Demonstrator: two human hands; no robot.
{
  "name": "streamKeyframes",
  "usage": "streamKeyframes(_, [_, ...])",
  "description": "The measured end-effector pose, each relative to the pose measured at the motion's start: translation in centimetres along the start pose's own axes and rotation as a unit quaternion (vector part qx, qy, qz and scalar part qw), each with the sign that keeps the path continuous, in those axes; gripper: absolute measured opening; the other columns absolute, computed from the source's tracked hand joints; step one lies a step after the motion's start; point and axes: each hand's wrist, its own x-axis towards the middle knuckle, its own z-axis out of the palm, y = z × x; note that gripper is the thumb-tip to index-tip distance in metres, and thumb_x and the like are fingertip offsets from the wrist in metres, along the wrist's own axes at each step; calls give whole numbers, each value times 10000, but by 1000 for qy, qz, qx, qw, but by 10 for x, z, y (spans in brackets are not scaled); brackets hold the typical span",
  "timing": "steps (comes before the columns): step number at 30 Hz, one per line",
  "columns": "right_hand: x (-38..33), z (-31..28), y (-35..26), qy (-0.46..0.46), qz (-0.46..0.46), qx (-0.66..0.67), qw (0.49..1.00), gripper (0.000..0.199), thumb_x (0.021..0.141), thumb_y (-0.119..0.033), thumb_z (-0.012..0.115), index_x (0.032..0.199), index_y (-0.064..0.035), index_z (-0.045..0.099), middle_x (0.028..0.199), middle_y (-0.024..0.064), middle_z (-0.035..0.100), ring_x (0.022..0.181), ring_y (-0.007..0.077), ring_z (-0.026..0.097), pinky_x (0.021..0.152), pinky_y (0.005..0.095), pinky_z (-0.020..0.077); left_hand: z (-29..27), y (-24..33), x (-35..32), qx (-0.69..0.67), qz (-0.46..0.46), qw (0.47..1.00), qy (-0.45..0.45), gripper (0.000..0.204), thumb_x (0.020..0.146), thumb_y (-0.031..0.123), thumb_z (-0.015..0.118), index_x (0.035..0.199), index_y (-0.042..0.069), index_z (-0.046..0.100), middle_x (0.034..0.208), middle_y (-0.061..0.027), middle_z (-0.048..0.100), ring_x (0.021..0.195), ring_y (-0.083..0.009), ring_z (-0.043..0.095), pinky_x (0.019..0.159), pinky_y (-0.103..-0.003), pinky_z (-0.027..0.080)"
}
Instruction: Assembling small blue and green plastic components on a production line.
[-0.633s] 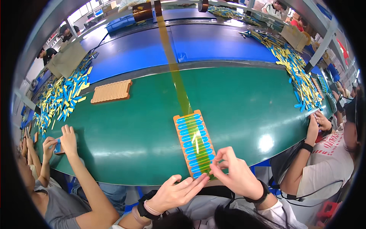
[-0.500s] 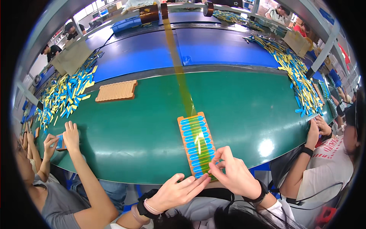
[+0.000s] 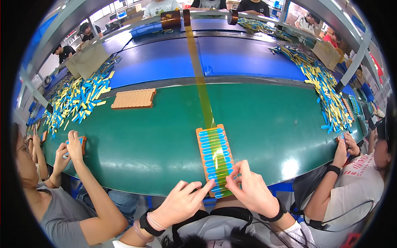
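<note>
A narrow orange tray (image 3: 200, 159) stands lengthwise at the near edge of the green table, with a row of several blue strips (image 3: 205, 133) lying crosswise in its slots. Clear yellow tape (image 3: 205, 105) runs down from a roll (image 3: 187, 17) on the overhead bar and lies along the strips. My left hand (image 3: 175, 204) is open, its index finger stretched out onto the tape near the tray's near end. At the tray's right edge my right hand (image 3: 254, 194) is closed, thumb and fingers pinched at the tape's side.
An orange slotted tray (image 3: 133, 99) without strips lies at the back left. Piles of blue and yellow strips, left (image 3: 80, 99) and right (image 3: 326, 93), flank the green table (image 3: 165, 124). Co-workers sit on both sides. A blue belt (image 3: 157, 60) runs behind.
My left hand has shifted from the tray's near end to a little farther up, its index finger now on the tape. My right hand stays at the right edge. The view has shifted slightly.
</note>
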Motion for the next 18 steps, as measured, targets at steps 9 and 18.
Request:
streamKeyframes(9, [-1, -2, -13, -30, 3, -41, 999, 241, 812, -116, 533, 874, 12, 339, 719, 181, 543, 645, 297, 610, 549, 364, 469, -15, -124, 136, -518, -418, 733, 141, 654, 783, 300, 599, 1211, -90, 296, 1196, -174, 428, 1061, -236, 459, 849, -316, 417])
streamKeyframes(18, [13, -3, -15, -57, -10, -45, 997, 283, 807, -120, 515, 931, 40, 317, 849, 216, 464, 644, 414, 521, 507, 435, 441, 16, -146, 167, -604, -283, 721, 188, 259, 864, 161, 471, 945, -70, 558, 912, -102, 616, 845, -121, 575, 777, -239, 443])
